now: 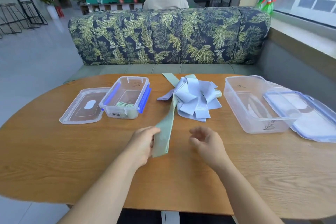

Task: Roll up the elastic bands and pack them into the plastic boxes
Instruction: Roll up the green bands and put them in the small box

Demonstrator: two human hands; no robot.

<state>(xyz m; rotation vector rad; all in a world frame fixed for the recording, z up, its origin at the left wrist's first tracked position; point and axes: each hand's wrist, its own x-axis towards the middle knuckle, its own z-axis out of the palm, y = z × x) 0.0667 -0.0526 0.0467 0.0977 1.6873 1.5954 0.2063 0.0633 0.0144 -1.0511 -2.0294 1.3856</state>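
left hand (143, 142): I see it gripping the near end of the green band (164, 131); its fingertips are hidden behind the strip.
right hand (205, 142): just beside the band, fingers loosely curled, holding nothing.
green band: runs up the surface (91, 160) and under the blue pile (194, 96), where I lose it.
blue pile: tangled bands; I cannot count them.
small box (127, 98): left, small lid (83, 105) off beside it; green rolls (124, 105) at its near wall, partly masked by the rim.
large box (254, 103): right; large lid (312, 118) overlaps it, cut off by the frame edge.
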